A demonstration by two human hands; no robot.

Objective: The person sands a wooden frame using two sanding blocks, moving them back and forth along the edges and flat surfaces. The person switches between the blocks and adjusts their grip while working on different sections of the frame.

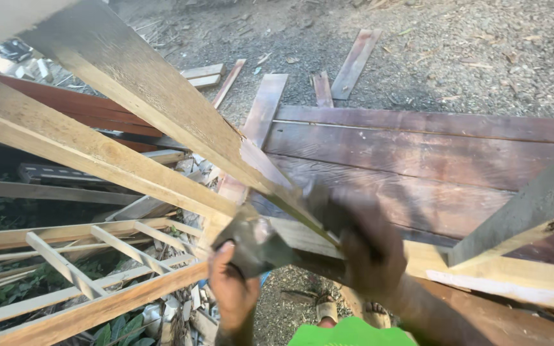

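My left hand reaches up from below, its thumb and fingers closed on a flat grey piece pressed against the spot where pale wooden beams meet. A long diagonal beam runs down from the upper left to that joint. My right hand is blurred and curls over the lower end of the diagonal beam, beside the grey piece. Its grip is unclear. A lower pale beam runs alongside into the same joint.
Dark reddish planks lie flat beyond the joint, on gravel strewn with loose boards. A ladder-like wooden frame lies lower left over leaves. Another beam crosses at right. My sandalled feet stand below.
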